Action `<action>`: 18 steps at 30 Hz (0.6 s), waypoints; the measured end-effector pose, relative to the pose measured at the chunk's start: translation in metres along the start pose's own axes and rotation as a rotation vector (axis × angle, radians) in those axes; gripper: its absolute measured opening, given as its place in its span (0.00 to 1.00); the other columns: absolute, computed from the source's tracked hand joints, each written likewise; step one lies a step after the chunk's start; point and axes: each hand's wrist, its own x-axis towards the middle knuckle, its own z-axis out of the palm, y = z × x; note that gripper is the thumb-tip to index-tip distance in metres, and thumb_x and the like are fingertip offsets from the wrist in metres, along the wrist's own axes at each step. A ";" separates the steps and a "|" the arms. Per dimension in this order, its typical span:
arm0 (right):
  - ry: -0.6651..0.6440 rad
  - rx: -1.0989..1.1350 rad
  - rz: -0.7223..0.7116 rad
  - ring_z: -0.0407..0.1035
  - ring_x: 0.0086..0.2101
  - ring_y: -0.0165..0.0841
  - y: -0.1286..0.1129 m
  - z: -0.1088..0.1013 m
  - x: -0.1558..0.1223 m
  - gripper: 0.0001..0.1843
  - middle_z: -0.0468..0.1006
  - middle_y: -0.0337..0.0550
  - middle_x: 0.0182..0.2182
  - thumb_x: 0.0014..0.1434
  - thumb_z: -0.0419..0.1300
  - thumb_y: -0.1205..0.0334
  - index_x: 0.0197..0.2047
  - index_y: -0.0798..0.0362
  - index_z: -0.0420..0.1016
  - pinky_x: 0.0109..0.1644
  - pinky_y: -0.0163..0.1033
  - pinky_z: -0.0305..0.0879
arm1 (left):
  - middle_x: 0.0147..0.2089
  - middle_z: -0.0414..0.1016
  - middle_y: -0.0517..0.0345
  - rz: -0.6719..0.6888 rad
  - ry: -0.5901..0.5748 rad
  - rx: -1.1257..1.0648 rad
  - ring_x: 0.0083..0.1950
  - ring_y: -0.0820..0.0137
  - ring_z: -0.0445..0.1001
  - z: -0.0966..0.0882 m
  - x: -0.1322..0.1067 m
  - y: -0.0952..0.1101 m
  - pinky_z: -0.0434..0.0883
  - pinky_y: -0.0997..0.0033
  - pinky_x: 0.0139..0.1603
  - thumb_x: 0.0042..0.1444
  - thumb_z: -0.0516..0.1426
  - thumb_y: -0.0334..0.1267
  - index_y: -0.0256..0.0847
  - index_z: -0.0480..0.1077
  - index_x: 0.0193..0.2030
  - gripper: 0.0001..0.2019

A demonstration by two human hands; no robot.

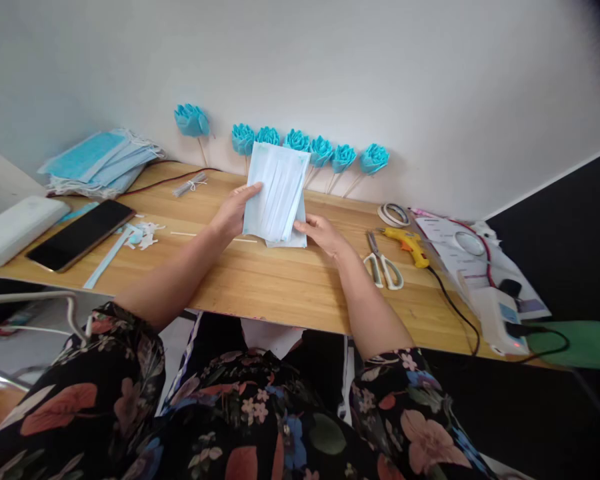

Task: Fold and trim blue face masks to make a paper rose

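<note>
Between my hands, upright above the table, are pale blue and white pleated face masks [276, 193], at least two layers overlapping. My left hand [236, 208] is closed on their left edge, thumb in front. The lower right edge is pinched by my right hand [323, 233], its thumb also in front and the other fingers mostly hidden behind. A thin wooden stick [183, 234] lies on the table, partly covered by my left wrist. Behind the masks, several blue flowers [321, 152] on sticks lean against the wall, some partly hidden.
At left are a mask stack [95, 160], a black phone [83, 235], a white case [20, 227] and scraps [143, 235]. Scissors [380, 263], a yellow glue gun [407, 247], tape rolls [394, 215] and a power strip [497, 323] with cables are at right on the wooden table [280, 287].
</note>
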 end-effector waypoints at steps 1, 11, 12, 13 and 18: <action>0.021 0.029 -0.030 0.73 0.37 0.35 0.001 0.000 0.001 0.24 0.82 0.40 0.36 0.47 0.69 0.41 0.40 0.51 0.80 0.40 0.40 0.68 | 0.42 0.82 0.45 -0.025 -0.017 -0.006 0.47 0.54 0.81 0.003 -0.002 -0.001 0.76 0.56 0.52 0.50 0.66 0.51 0.33 0.74 0.46 0.24; 0.583 0.006 -0.208 0.69 0.31 0.34 0.012 -0.008 0.018 0.36 0.75 0.36 0.30 0.54 0.63 0.47 0.64 0.45 0.64 0.37 0.41 0.66 | 0.43 0.83 0.44 -0.214 -0.113 -0.072 0.43 0.56 0.81 0.015 -0.012 -0.017 0.77 0.57 0.49 0.52 0.66 0.47 0.34 0.76 0.46 0.20; 0.663 -0.022 -0.204 0.68 0.30 0.33 0.012 -0.012 0.018 0.36 0.74 0.35 0.29 0.55 0.61 0.49 0.66 0.46 0.62 0.37 0.40 0.66 | 0.43 0.82 0.44 -0.206 -0.106 -0.088 0.45 0.56 0.81 0.014 -0.011 -0.017 0.77 0.56 0.51 0.52 0.66 0.47 0.34 0.76 0.46 0.20; 0.731 -0.056 -0.206 0.67 0.29 0.32 0.012 -0.016 0.017 0.34 0.74 0.35 0.29 0.56 0.59 0.51 0.66 0.46 0.62 0.36 0.39 0.65 | 0.43 0.82 0.44 -0.198 -0.099 -0.104 0.46 0.55 0.81 0.013 -0.011 -0.017 0.76 0.55 0.52 0.52 0.66 0.47 0.35 0.76 0.47 0.20; 0.824 -0.200 -0.252 0.67 0.31 0.32 0.010 -0.024 0.012 0.17 0.76 0.38 0.30 0.58 0.54 0.55 0.44 0.51 0.80 0.40 0.40 0.65 | 0.44 0.82 0.45 -0.175 -0.074 -0.189 0.52 0.53 0.79 0.012 -0.008 -0.018 0.72 0.51 0.60 0.54 0.66 0.44 0.35 0.76 0.47 0.17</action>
